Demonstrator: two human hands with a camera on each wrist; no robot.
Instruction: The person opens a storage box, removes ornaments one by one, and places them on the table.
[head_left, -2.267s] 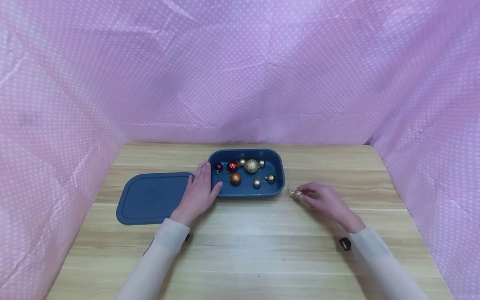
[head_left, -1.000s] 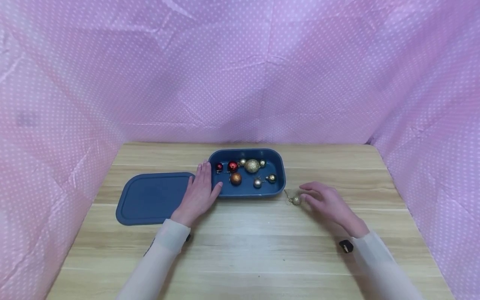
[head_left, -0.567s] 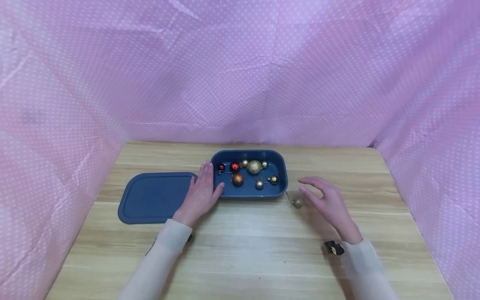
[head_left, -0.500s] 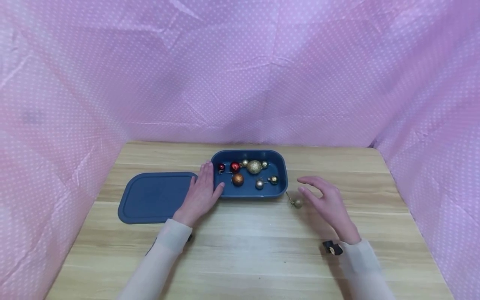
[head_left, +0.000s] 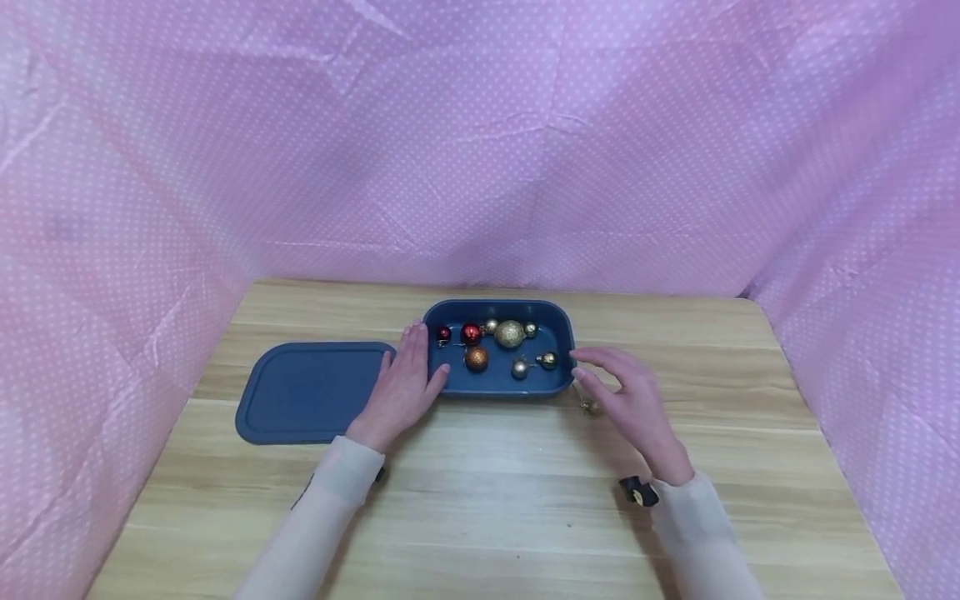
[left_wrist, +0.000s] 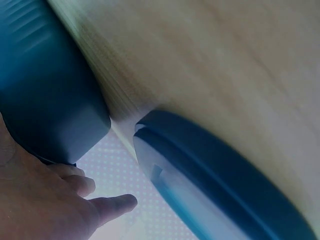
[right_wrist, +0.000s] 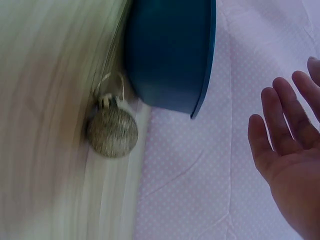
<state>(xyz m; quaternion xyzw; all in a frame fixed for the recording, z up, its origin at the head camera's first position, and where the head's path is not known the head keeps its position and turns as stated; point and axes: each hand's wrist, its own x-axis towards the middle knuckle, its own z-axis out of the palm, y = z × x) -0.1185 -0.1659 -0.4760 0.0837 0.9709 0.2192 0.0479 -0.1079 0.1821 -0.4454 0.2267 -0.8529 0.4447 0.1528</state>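
A dark blue box (head_left: 487, 390) stands uncovered near the back of the table. Inside lie several small Christmas baubles: two red ones, a bronze one (head_left: 476, 359), a large gold glitter one (head_left: 509, 333) and smaller gold and silver ones. My left hand (head_left: 401, 383) rests with straight fingers along the box's left wall, the thumb over the front left corner. My right hand (head_left: 622, 396) is empty, its relaxed fingertips right at the box's right rim. A gold glitter bauble (right_wrist: 113, 131) with a string loop lies on the table beside the box's right front corner, partly hidden by that hand in the head view.
The blue lid (head_left: 307, 396) lies flat on the wooden table (head_left: 480, 517), left of the box and partly behind my left hand. Pink dotted cloth (head_left: 480, 167) hangs around the back and sides.
My right hand has let go of the gold glitter bauble, leaving it on the table, then moved left over it to the box's right rim. The left hand stays in place.
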